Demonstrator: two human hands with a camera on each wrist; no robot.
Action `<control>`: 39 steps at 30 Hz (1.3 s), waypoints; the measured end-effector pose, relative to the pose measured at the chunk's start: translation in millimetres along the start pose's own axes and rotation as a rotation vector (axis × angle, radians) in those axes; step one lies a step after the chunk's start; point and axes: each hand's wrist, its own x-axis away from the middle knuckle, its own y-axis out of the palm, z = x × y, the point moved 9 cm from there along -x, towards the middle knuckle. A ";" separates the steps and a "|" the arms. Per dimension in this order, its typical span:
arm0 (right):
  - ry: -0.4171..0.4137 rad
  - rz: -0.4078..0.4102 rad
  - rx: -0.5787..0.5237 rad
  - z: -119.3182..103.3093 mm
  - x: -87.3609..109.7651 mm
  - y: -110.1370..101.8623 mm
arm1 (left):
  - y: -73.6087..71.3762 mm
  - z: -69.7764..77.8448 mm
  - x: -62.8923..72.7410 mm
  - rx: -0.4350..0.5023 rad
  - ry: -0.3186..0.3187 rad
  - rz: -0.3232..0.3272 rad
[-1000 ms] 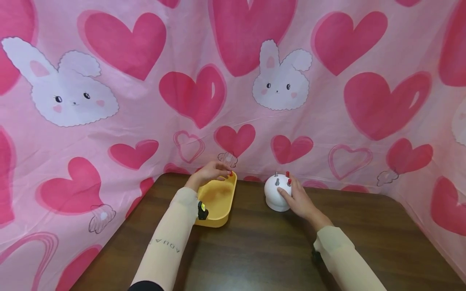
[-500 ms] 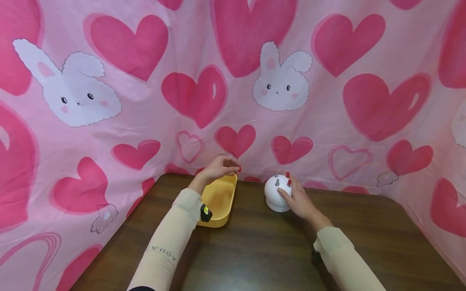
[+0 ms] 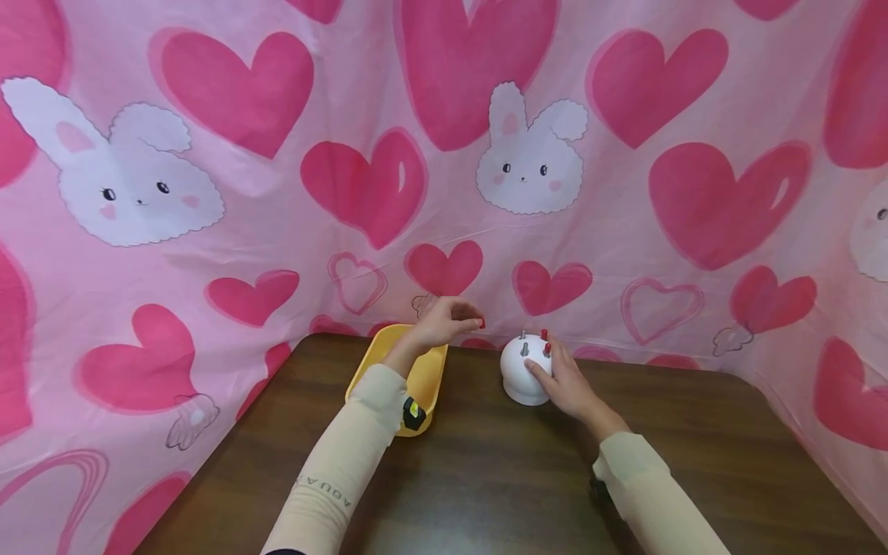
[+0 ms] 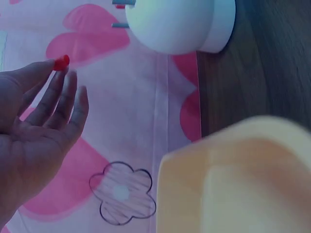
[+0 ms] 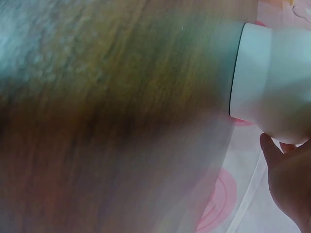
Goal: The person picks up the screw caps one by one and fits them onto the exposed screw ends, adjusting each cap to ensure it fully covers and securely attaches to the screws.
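Pinched at the fingertips of my left hand (image 3: pixel 438 324) is a small red cap (image 3: pixel 482 322), clearer as the red cap (image 4: pixel 61 62) in the left wrist view. That hand is raised beyond the far right part of the yellow tray, left of a white rounded base (image 3: pixel 519 374). From the base's top stick out metal pins (image 3: pixel 525 349), two of them bare. On its right side, two more posts wear red caps (image 3: pixel 547 348). My right hand (image 3: pixel 572 385) grips the base from the right, thumb on the front; the right wrist view shows that hand (image 5: pixel 291 182) against the white base (image 5: pixel 286 80).
The yellow tray (image 3: pixel 433 379) stands left of the white base, partly hidden by the left forearm. Both rest on a dark wooden table (image 3: pixel 479 478). A pink cloth (image 3: pixel 610 231) with hearts and rabbits hangs behind the table.
My left hand has moved right from above the tray's far end toward the white base, carrying the red cap. The right hand keeps holding the base in place.
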 end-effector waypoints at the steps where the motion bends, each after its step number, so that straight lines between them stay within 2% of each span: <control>1: 0.001 -0.002 -0.001 -0.1 -0.1 0.2 | 2.2 1.6 -1.2 -0.005 0.009 0.002; 10: 0.035 -0.020 -0.009 0.6 -0.1 1.2 | 19.0 4.4 -13.3 -0.003 0.015 0.017; 23: 0.029 -0.016 -0.017 -0.2 -0.8 0.9 | 42.2 9.1 -35.6 0.025 0.056 0.105; 27: 0.026 -0.007 -0.017 -0.5 -1.2 -0.5 | 46.6 5.6 -40.4 0.030 0.043 0.147; 33: 0.018 0.004 -0.013 -0.7 -1.1 -1.2 | 51.0 0.6 -43.1 0.098 0.006 0.250; 39: -0.005 0.023 0.005 -2.2 0.6 -1.7 | 59.6 -6.0 -43.4 0.103 -0.024 0.285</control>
